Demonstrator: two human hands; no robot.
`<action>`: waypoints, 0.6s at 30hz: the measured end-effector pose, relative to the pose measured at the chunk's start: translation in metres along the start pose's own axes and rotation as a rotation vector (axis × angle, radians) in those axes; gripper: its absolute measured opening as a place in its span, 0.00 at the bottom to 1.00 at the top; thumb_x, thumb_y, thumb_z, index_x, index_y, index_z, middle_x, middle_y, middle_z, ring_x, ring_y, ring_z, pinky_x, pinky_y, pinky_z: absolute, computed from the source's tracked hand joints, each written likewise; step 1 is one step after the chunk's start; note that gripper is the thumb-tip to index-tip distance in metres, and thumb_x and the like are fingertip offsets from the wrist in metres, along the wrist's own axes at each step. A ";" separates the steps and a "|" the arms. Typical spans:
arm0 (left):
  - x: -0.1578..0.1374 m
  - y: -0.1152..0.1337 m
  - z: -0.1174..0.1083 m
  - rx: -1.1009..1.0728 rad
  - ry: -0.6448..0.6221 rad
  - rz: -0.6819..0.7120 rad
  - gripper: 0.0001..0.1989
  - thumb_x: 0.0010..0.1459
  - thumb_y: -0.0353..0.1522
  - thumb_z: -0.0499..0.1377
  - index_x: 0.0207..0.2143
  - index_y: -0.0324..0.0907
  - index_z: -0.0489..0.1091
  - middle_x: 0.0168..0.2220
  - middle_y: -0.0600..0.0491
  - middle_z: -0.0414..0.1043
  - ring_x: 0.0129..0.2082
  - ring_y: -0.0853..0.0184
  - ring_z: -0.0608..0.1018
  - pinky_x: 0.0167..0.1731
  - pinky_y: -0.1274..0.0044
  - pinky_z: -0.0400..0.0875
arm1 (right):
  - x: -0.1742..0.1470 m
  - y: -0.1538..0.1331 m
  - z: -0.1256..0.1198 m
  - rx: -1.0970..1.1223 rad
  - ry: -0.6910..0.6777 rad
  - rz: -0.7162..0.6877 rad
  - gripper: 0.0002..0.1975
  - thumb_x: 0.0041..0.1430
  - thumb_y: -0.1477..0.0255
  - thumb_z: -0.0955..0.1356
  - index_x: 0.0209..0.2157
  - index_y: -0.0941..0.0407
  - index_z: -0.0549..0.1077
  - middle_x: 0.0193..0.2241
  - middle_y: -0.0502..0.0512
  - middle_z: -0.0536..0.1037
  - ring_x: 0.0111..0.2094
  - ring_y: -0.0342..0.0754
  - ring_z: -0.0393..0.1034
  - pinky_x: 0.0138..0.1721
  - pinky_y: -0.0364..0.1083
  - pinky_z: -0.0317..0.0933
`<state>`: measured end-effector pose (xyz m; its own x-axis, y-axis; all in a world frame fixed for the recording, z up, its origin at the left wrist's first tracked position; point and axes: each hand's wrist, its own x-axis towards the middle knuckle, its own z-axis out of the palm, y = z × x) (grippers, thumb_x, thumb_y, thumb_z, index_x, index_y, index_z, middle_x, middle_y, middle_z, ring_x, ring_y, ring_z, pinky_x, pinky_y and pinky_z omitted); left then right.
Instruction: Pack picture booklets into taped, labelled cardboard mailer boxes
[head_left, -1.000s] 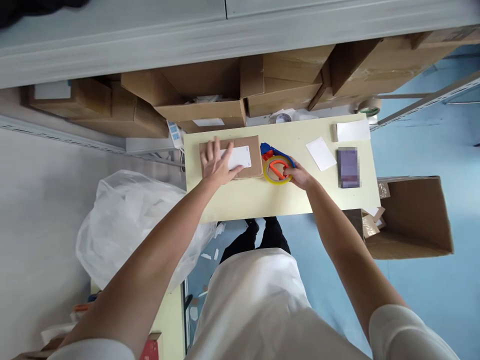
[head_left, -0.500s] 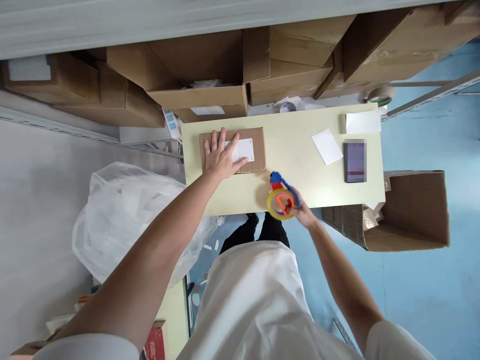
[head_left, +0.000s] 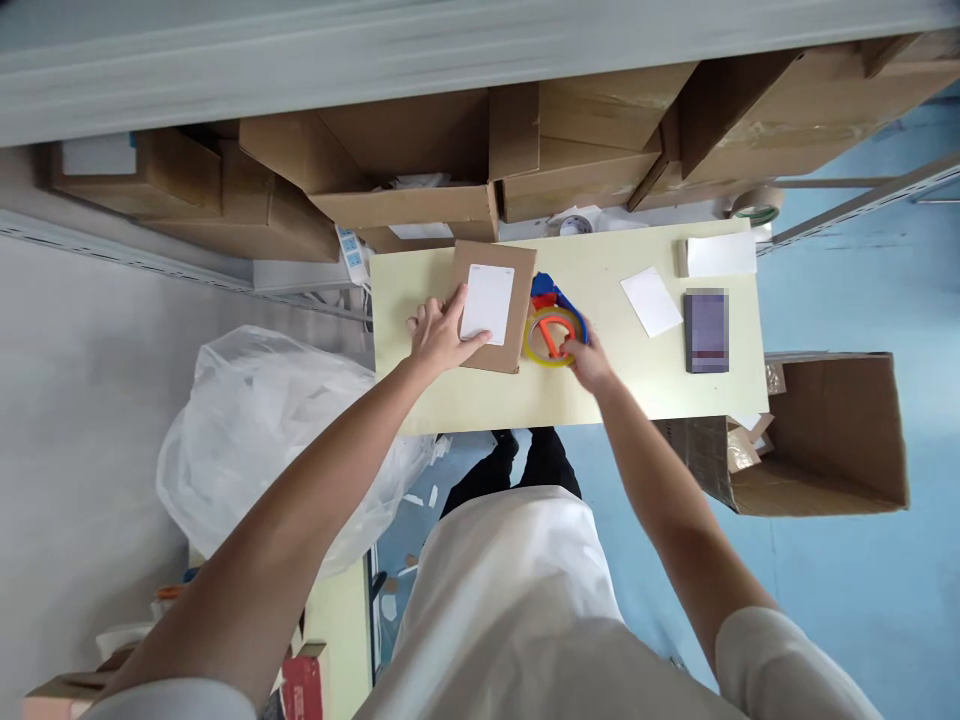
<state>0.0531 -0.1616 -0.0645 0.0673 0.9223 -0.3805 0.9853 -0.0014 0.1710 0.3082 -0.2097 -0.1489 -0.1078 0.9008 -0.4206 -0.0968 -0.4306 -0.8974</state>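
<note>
A small cardboard box (head_left: 521, 300) with a white label (head_left: 487, 298) on its face is near the left end of the pale yellow table (head_left: 600, 390). My left hand (head_left: 442, 335) grips the box's left side, the thumb lying across the label's lower part and the fingers curled by the edge. In my right hand (head_left: 589, 358) is a blue and red tape dispenser (head_left: 559, 325) with a yellow-edged roll. Its blue head is close to the box's right edge; whether they touch I cannot tell.
A white paper sheet (head_left: 651, 300), a stack of white slips (head_left: 720, 254) and a dark purple box (head_left: 706, 330) lie on the right. Large open cartons (head_left: 412, 208) line the back. A clear plastic bag (head_left: 255, 430) bulges at left; an open carton (head_left: 832, 430) stands at right.
The box has gone from lying lengthwise to standing with its long side front to back, slightly rightward. My left hand went from flat to gripping it. The tape dispenser moved up toward the box.
</note>
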 end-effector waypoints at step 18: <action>0.029 0.013 0.011 -0.006 0.038 0.248 0.52 0.49 0.53 0.59 0.68 0.46 0.35 0.69 0.44 0.27 0.67 0.49 0.44 0.61 0.61 0.50 | -0.077 0.027 -0.022 -0.056 0.013 0.058 0.43 0.42 0.73 0.70 0.61 0.44 0.54 0.53 0.53 0.70 0.54 0.59 0.65 0.54 0.61 0.61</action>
<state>0.0701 -0.1396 -0.0835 0.3005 0.9080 -0.2920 0.9384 -0.2267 0.2606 0.3359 -0.2890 -0.1434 -0.0992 0.8751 -0.4737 -0.0350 -0.4788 -0.8772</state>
